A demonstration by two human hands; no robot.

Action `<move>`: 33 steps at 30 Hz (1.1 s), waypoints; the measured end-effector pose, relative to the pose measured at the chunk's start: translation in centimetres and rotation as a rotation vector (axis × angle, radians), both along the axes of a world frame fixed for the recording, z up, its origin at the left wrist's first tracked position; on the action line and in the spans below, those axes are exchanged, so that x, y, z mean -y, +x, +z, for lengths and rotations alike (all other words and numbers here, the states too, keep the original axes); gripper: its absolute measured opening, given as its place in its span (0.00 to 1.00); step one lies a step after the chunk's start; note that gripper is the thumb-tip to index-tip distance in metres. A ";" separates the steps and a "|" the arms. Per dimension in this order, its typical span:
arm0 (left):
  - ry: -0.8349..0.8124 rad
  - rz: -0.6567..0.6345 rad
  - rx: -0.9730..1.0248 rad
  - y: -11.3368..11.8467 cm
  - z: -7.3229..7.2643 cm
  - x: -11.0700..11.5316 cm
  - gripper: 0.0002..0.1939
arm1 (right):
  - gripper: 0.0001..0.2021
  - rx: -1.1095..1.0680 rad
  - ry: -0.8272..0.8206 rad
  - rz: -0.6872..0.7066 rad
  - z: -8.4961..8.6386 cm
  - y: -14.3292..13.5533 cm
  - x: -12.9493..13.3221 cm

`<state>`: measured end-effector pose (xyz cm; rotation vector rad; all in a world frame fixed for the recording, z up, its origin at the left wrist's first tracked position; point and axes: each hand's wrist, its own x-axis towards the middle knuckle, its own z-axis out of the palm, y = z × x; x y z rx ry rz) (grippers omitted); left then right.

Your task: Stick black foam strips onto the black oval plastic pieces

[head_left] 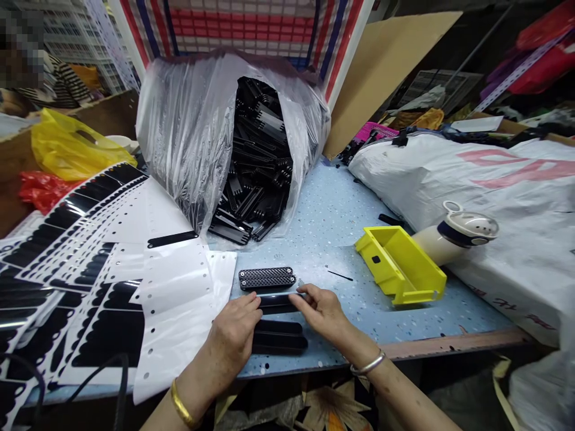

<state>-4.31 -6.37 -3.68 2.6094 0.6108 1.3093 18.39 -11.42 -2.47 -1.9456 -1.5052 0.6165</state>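
My left hand (236, 326) has its fingers together on the left end of a glossy black flat piece (276, 304). The right end of that piece is pinched between thumb and fingers of my right hand (321, 308). Just below, two long black pieces with rounded ends (281, 338) lie side by side, partly covered by my left hand. Beyond my hands sits a black textured piece (267, 278) with bright rivet-like dots near its ends. White backing sheets with black rounded stickers (110, 323) spread to the left, and a single black strip (173, 239) lies on them.
A clear plastic bag (179, 131) full of black parts (260, 149) lies open at the back. To the right are a yellow bin (399, 263), a cream bottle (449, 236) and a big white sack (507, 197). A thin black stick (340, 275) rests on the blue speckled table (323, 209).
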 end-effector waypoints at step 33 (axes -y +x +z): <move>-0.245 -0.054 -0.222 4.4 2.6 2.8 0.16 | 0.29 0.364 -0.071 0.131 -0.3 -0.7 -1.4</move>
